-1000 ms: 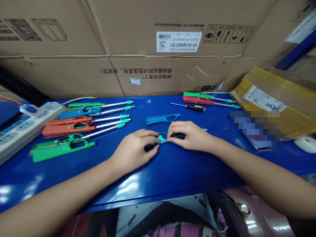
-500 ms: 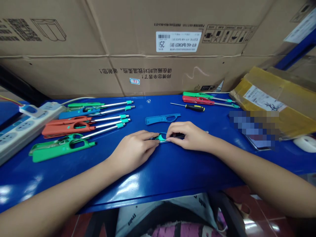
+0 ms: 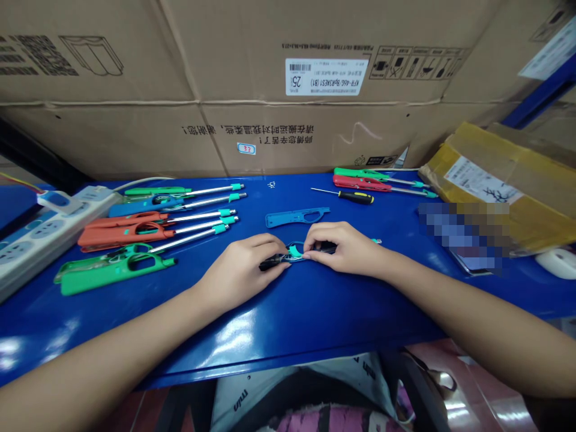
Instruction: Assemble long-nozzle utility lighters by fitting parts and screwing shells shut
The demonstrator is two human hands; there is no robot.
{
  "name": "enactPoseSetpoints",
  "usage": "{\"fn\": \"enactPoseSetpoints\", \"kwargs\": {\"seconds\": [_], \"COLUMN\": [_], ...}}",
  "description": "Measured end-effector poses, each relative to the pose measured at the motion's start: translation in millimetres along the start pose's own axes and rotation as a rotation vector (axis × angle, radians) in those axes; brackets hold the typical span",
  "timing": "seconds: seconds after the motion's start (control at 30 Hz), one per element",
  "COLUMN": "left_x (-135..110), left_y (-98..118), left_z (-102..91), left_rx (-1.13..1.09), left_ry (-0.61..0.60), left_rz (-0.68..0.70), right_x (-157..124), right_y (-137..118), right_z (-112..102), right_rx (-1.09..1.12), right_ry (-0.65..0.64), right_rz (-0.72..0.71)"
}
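Observation:
Both my hands rest on the blue table (image 3: 315, 312) at its middle, closed on one half-built lighter (image 3: 294, 253) that lies flat between them. My left hand (image 3: 240, 273) pinches its dark left end. My right hand (image 3: 344, 246) presses its right part, with the teal trigger showing between the fingers and a teal tip sticking out to the right. Just beyond my hands lies a loose blue shell half (image 3: 294, 216).
Several finished long-nosed lighters (image 3: 148, 231) in green, red and blue lie at the left beside a white power strip (image 3: 40, 234). A yellow-and-black screwdriver (image 3: 353, 196) and two more lighters (image 3: 373, 179) lie at the back right. Cardboard boxes (image 3: 288, 84) wall the back; a taped parcel (image 3: 495, 180) sits right.
My left hand's fingers have shifted slightly along the lighter, so its dark end shows again. The lighter and my right hand have barely moved.

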State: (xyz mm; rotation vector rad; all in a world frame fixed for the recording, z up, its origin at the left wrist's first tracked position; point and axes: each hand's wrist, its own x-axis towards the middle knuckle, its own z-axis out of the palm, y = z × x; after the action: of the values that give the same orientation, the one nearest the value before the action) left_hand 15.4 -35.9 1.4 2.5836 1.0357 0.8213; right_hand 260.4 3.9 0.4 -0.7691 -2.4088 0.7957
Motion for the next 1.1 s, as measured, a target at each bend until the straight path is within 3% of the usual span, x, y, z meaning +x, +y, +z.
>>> {"fn": "enactPoseSetpoints", "kwargs": {"seconds": [0.47,1.1], "left_x": [-1.9,0.4], "left_y": [-9.4,-8.3], "left_z": [1.8,-0.6], "left_rx": [0.2,0.229], "left_ry": [-0.04,-0.091], "left_rz": [0.241,0.269], "right_x": [-1.5,-1.3], "right_y": [4.3,3.8], "right_z": [-16.6,-17.9], "right_rx": [0.096,0.128], "right_ry": [-0.101,-0.152], "right_rz": [0.017,0.053]}}
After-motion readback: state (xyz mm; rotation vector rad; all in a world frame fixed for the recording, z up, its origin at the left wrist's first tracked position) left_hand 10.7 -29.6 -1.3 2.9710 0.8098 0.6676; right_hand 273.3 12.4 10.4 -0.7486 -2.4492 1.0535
